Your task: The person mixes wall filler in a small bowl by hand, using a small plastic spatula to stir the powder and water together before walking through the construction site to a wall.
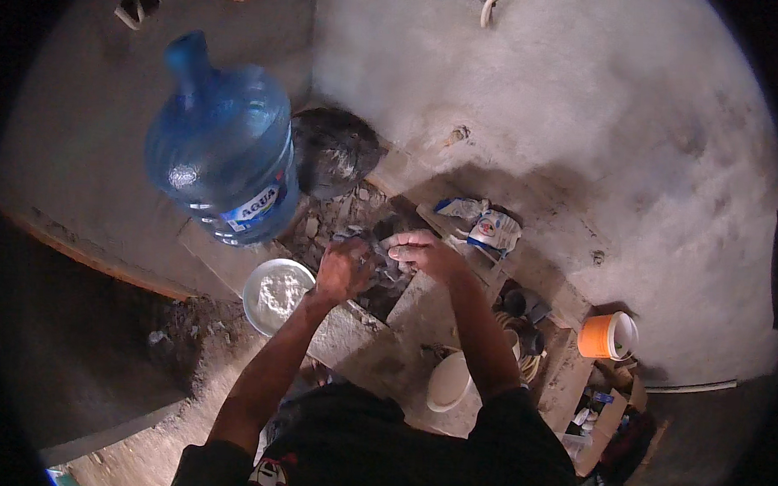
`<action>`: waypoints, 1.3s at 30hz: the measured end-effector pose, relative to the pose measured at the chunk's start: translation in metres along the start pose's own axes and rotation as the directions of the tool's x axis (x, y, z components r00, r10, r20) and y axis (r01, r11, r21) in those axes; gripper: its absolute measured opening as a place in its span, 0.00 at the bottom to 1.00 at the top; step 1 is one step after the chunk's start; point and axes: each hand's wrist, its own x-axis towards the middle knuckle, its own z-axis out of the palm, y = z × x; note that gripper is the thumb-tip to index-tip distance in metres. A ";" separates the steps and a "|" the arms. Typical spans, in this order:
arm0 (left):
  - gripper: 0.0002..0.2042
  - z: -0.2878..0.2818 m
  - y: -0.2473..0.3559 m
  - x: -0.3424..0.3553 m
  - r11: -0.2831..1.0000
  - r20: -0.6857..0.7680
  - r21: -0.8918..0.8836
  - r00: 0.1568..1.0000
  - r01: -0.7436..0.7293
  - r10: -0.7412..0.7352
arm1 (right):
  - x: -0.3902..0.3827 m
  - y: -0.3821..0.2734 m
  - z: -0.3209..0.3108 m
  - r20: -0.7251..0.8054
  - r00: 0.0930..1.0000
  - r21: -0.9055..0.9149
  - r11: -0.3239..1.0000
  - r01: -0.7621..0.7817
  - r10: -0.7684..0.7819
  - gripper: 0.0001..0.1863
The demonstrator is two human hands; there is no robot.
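My left hand (343, 268) is closed, fingers curled, over a dark patch of rubble (317, 216). Close beside it on the right, my right hand (420, 250) pinches with thumb and fingers. Something dark or greyish shows between the hands, too unclear to name. Left of my left wrist stands a round white bowl (247, 300) with white powder (282, 294) in it. Beyond the bowl is a large blue water jug (225, 143), upright. A crumpled white-and-blue bag (496, 230) lies past my right hand.
A black plastic bag (334, 151) sits in the wall corner. Near my right forearm are a pale round container (449, 383) and dark fittings (524, 312). Farther right stand an orange bucket (597, 336) and an open cardboard box (603, 430) of small items.
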 end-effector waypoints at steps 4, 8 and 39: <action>0.07 -0.004 -0.003 0.000 0.990 -0.007 0.130 0.999 0.047 -0.047 | 0.010 0.020 -0.011 -0.029 0.980 -0.240 0.954 0.182 -0.195 0.12; 0.10 -0.003 -0.028 -0.035 0.950 -0.127 0.306 0.992 0.055 -0.017 | 0.010 0.051 -0.053 -0.083 0.981 -0.460 0.880 0.117 -0.173 0.13; 0.11 -0.012 -0.124 -0.293 0.462 -0.046 -0.449 0.497 0.765 -0.867 | 0.211 -0.142 -0.048 -0.422 0.816 -0.836 0.519 -0.182 -0.394 0.30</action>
